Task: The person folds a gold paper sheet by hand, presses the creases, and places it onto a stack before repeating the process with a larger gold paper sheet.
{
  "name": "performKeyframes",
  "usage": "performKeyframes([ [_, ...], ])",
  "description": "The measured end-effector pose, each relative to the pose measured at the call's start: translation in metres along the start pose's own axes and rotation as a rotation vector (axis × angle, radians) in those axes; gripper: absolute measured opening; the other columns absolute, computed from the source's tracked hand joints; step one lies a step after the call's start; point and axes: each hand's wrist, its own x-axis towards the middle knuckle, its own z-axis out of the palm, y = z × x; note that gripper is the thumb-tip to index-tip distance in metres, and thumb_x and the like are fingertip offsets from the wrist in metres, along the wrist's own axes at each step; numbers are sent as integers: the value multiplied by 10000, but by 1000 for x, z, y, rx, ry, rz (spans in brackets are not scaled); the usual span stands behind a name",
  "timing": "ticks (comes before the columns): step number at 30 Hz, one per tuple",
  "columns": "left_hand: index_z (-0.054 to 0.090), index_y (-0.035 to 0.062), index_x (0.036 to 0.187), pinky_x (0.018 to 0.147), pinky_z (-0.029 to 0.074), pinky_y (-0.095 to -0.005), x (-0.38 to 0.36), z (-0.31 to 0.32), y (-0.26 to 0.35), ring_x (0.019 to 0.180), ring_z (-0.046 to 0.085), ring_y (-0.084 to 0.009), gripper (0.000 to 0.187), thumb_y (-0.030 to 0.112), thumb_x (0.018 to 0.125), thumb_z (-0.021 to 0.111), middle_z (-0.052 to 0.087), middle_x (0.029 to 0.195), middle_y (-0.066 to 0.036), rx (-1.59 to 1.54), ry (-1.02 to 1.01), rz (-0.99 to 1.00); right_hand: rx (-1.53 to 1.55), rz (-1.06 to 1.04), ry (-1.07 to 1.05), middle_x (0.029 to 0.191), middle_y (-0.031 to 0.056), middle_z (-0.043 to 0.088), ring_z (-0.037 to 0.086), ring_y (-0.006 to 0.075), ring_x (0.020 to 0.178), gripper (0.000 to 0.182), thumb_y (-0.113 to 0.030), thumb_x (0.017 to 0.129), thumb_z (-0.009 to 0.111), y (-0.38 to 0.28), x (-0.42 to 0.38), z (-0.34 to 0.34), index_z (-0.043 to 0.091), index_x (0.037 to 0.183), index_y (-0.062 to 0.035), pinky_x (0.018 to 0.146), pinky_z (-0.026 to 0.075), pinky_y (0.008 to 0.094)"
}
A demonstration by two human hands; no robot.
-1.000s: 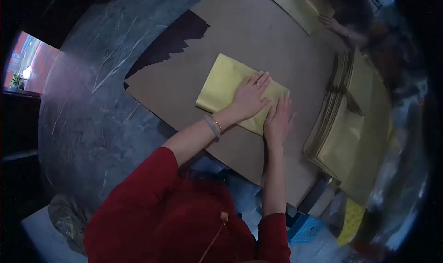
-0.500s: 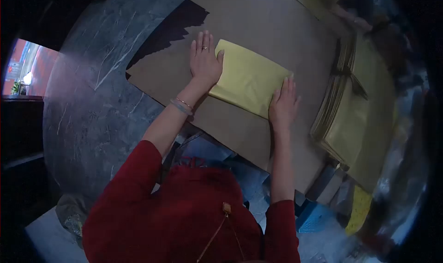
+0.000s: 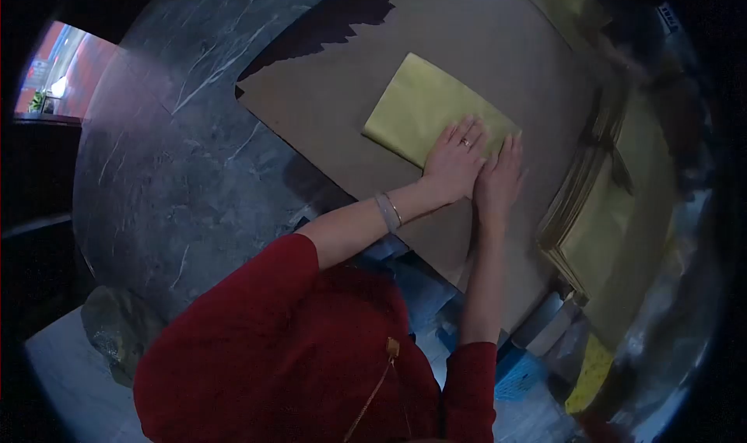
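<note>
A folded sheet of yellow paper (image 3: 428, 105) lies on a large brown board. My left hand (image 3: 457, 161), wearing a ring and bracelets, presses flat on its lower right part with the fingers stretched out. Close beside it, touching or nearly touching, my right hand (image 3: 499, 177) lies with outstretched fingers at the paper's right edge. Neither hand grips anything. Part of the paper is hidden beneath the hands.
The brown board (image 3: 327, 93) has a dark torn patch (image 3: 334, 23) at its upper left, on a grey marbled table (image 3: 179, 171). A tied stack of yellow paper (image 3: 615, 217) stands at the right. A blue basket (image 3: 520, 374) is below. Someone's hand shows at the top right.
My left hand has moved right across the paper, from its left edge to beside my right hand. The paper's left part is now uncovered. The whole view has shifted slightly.
</note>
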Motion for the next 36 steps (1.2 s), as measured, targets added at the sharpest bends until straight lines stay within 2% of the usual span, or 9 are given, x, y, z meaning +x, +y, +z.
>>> performKeyframes([
  [5,388,78,1406,1123,227,-451,-5,-5,-18,1378,276,-283,532,350,951,432,321,1486,-126,-26,14,-26,-24,4,0,1544,45,230,231,247,1414,506,-308,989,301,0,-2,1,307,1450,-99,1135,154,524],
  [18,421,71,1376,1089,262,-495,-25,-42,-100,1339,331,-297,493,316,949,433,383,1446,-112,148,160,-174,-42,20,-6,1528,40,267,250,231,1406,491,-321,996,313,-7,-2,-8,316,1448,-128,1146,163,497],
  [23,356,39,1416,1135,180,-462,-27,-52,-101,1386,266,-300,568,357,949,422,348,1468,-145,247,31,-202,14,58,-32,1514,76,286,253,238,1402,494,-280,979,366,-14,-7,-17,330,1434,-92,1149,160,488],
  [26,352,-27,1394,1109,225,-475,-28,-48,-109,1371,280,-355,582,299,932,491,328,1455,-236,170,49,-202,78,63,59,1513,101,280,273,267,1392,496,-278,959,406,-9,-8,-1,362,1409,-73,1155,147,479],
  [29,340,-95,1367,1063,319,-451,-22,-79,-103,1306,361,-406,648,223,870,608,340,1423,-288,-99,23,-257,187,119,190,1396,150,395,413,299,1267,474,-253,921,483,-13,-13,-8,418,1341,-42,1056,303,484],
  [31,434,-111,1255,943,434,-423,-14,-80,-124,1137,528,-381,608,242,819,670,509,1250,-290,-136,34,-292,258,226,185,1248,157,482,487,313,1149,421,-245,884,558,-16,-14,-15,485,1231,-20,954,386,475],
  [33,499,-94,1102,789,479,-390,-2,-87,-142,916,602,-310,512,255,788,705,613,974,-220,-541,-88,-343,305,390,132,1141,158,513,510,324,1086,400,-273,842,631,-22,-11,-26,526,1127,-13,905,417,458],
  [34,499,-94,1102,789,479,-390,6,-92,-142,916,602,-310,512,255,788,705,613,974,-220,-552,-95,-316,347,491,74,1111,161,517,511,331,1078,410,-297,821,664,-27,-8,-35,536,1087,-12,906,421,450],
  [36,526,-69,1021,696,462,-364,14,-102,-133,766,572,-241,424,272,827,683,593,825,-136,-816,-124,-534,353,533,13,1111,199,546,535,349,1074,493,-339,777,712,-23,0,-40,541,1095,-3,898,433,464],
])
